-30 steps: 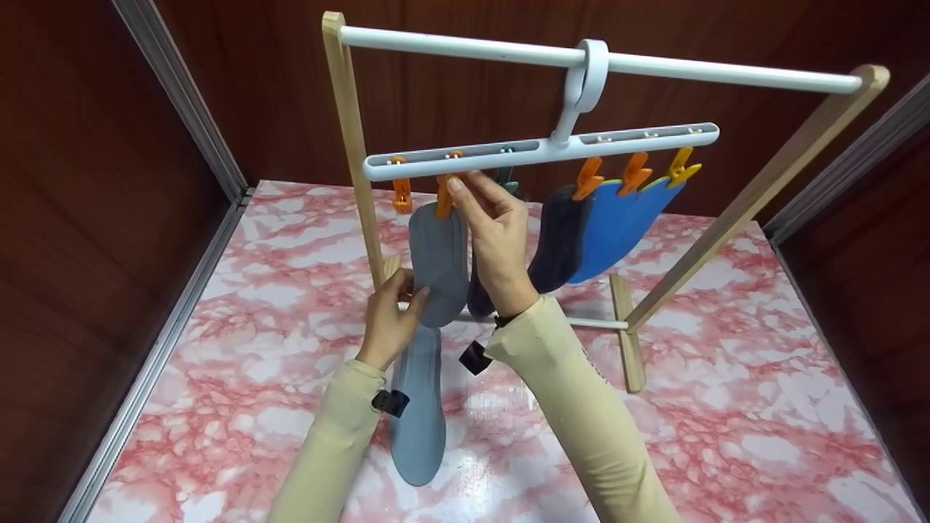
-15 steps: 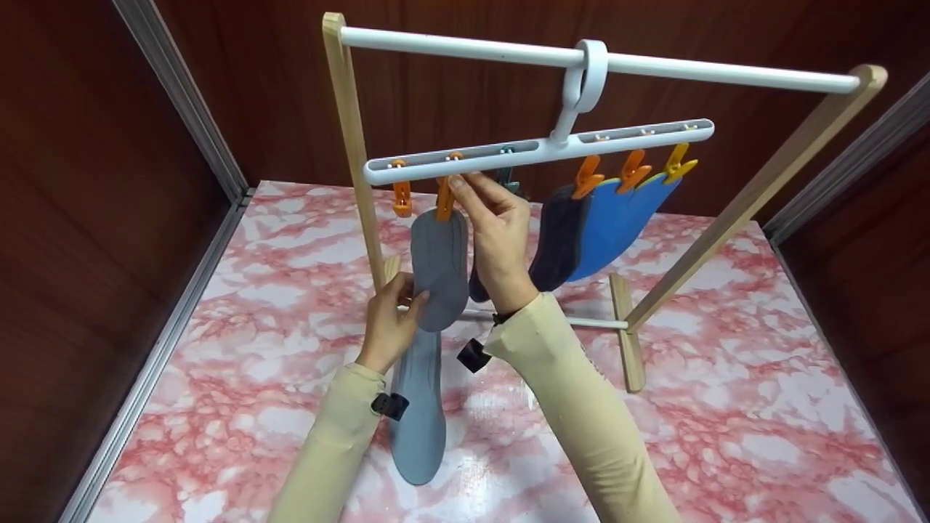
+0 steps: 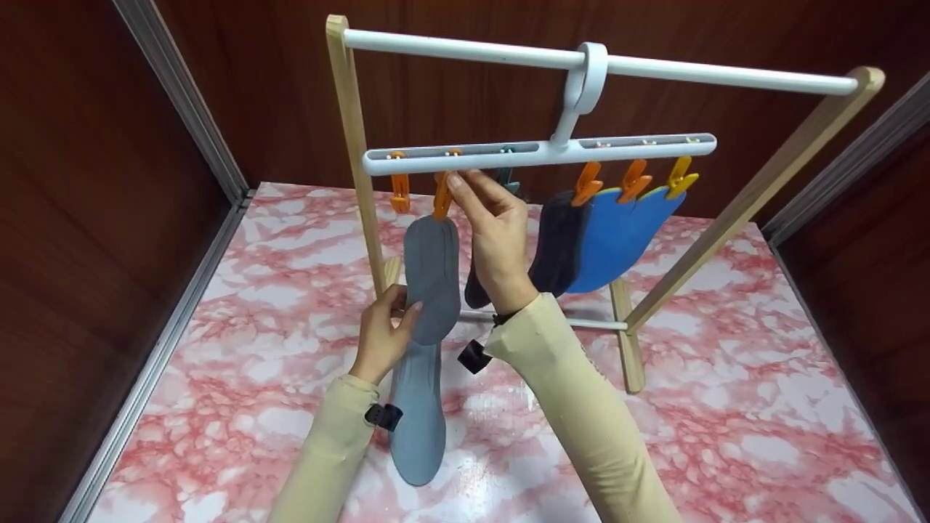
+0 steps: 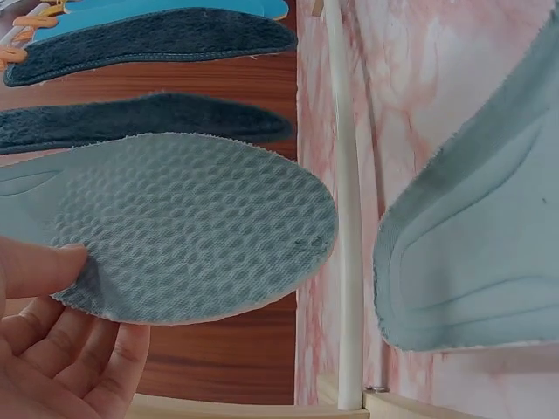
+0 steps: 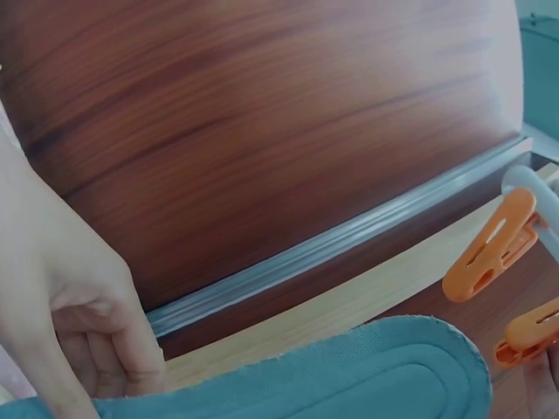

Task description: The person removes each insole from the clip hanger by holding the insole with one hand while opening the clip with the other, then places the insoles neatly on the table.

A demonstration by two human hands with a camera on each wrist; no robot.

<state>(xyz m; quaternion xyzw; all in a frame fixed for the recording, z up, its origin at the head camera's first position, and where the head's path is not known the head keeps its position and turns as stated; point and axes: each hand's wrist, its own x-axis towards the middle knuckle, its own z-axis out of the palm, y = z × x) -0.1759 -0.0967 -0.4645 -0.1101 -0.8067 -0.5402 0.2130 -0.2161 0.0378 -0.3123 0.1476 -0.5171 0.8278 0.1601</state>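
My left hand (image 3: pixel 383 333) pinches a grey insole (image 3: pixel 434 283) by its side, thumb on its dimpled face in the left wrist view (image 4: pixel 196 227). Above it, my right hand (image 3: pixel 498 232) pinches an orange clothespin (image 3: pixel 442 195) under the white clip hanger (image 3: pixel 472 158). In the right wrist view the insole's heel end (image 5: pixel 410 375) lies apart from that clothespin (image 5: pixel 534 332). A second grey insole (image 3: pixel 418 436) lies on the marbled tabletop below. Another orange clothespin (image 3: pixel 399 192) hangs at the hanger's left end, holding nothing.
The hanger hooks over the white rod (image 3: pixel 465 49) of a wooden stand (image 3: pixel 345 131). On its right side, clothespins hold a dark insole (image 3: pixel 561 240) and blue insoles (image 3: pixel 625 240). Another dark insole (image 4: pixel 148 118) hangs behind my hands. Brown panels (image 3: pixel 65 218) enclose the table.
My left hand has drawn the grey insole down and slightly left, out of the orange clothespin. The hanger's right end dipped, then rose level. My right hand stays at the clothespin.
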